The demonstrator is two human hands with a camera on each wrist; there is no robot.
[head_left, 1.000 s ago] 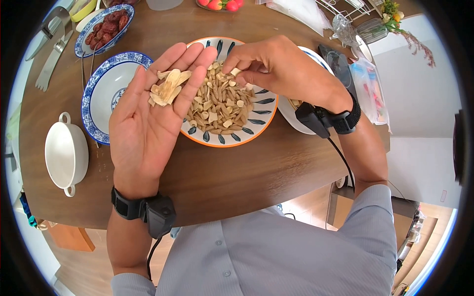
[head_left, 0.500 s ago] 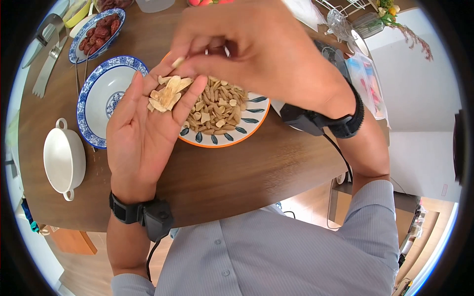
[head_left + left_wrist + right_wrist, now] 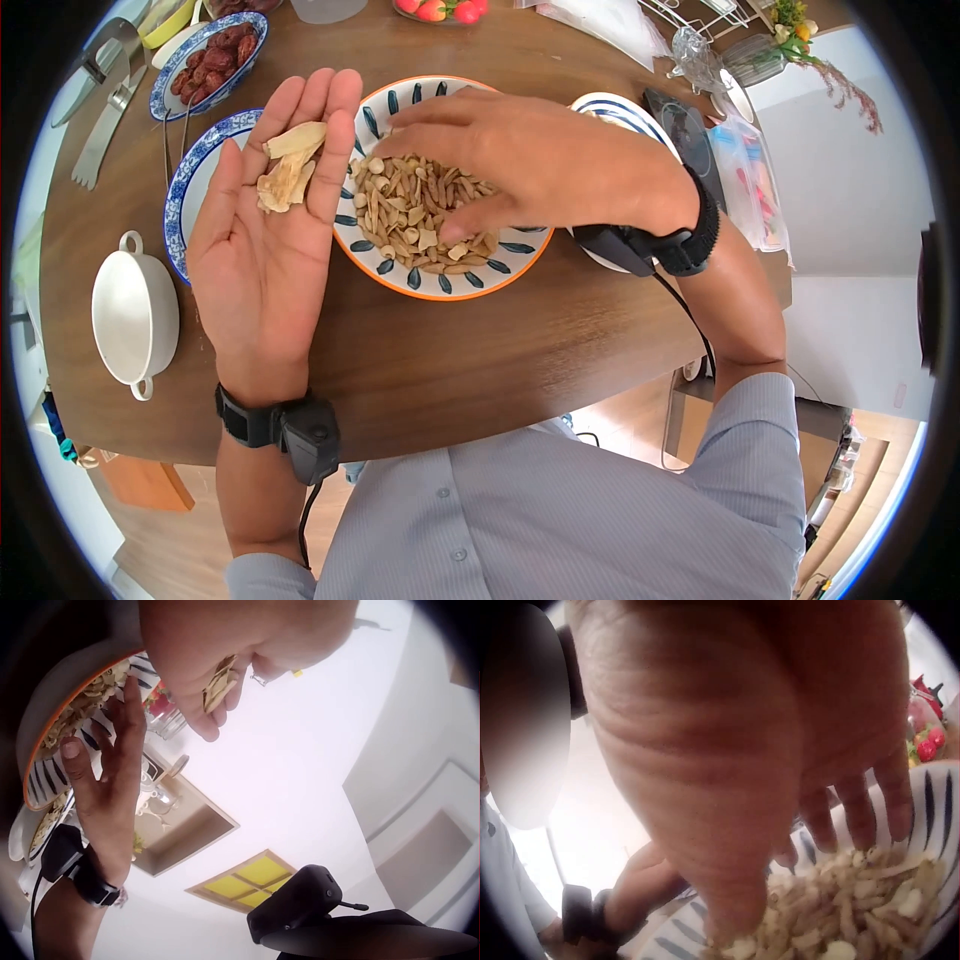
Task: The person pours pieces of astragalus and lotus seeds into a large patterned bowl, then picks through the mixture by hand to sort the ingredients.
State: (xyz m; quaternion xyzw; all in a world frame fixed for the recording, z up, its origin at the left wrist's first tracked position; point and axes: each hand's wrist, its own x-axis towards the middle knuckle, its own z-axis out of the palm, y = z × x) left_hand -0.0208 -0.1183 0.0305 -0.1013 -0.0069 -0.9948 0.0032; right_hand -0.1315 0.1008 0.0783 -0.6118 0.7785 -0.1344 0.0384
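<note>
My left hand (image 3: 262, 250) lies palm up, fingers extended, with several pale, flat dried slices (image 3: 290, 165) resting at the base of its fingers. Beneath it, a blue-and-white bowl (image 3: 182, 225) is partly covered. To its right is an orange-rimmed bowl (image 3: 440, 286) with dark leaf marks, filled with slender brown pieces mixed with pale bits (image 3: 405, 215). Over this bowl my right hand (image 3: 540, 165) faces down with fingers spread. In the right wrist view, its fingertips (image 3: 861, 832) come right down at the mixed pieces (image 3: 847, 915), with nothing visible pinched between them.
A white two-handled dish (image 3: 135, 318) stands at the left. Behind it are a bowl of red dates (image 3: 215, 65), tongs (image 3: 175, 140) and a metal utensil (image 3: 105, 135). Another plate (image 3: 625, 112) sits partly under the right forearm, beside a dark scale-like slab (image 3: 688, 135) and plastic bags (image 3: 745, 180).
The right hand lifted a small pale piece from the bowl to above the left palm, then returned over the bowl with fingers spread. The left hand has shifted left with its slices.
</note>
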